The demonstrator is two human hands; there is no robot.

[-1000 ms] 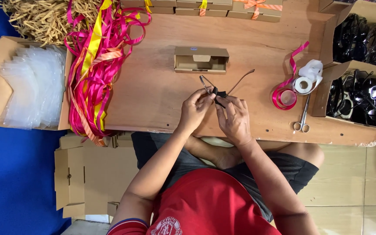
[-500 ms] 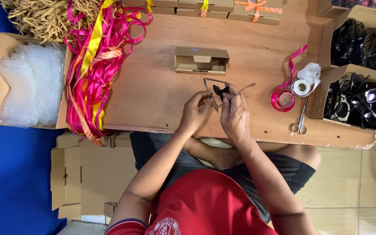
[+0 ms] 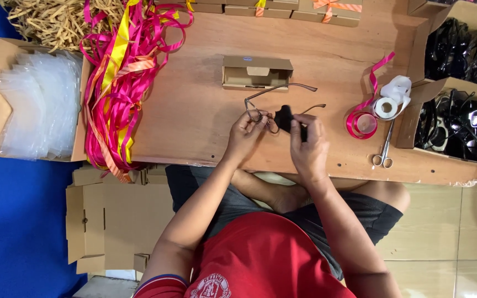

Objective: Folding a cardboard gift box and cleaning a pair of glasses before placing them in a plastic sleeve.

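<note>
The left hand pinches the front of a pair of glasses (arms unfolded). The right hand is clamped on a black cloth against one lens, above the wooden surface.

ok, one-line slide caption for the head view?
Left hand steadies thin-framed eyeglasses while right hand rubs them with a black cloth above a wooden table.

Head camera, looking straight down

The single view looks down from above the person onto the wooden surface, fairly near, with lap and floor at the bottom edge and boxes along both sides.
</note>
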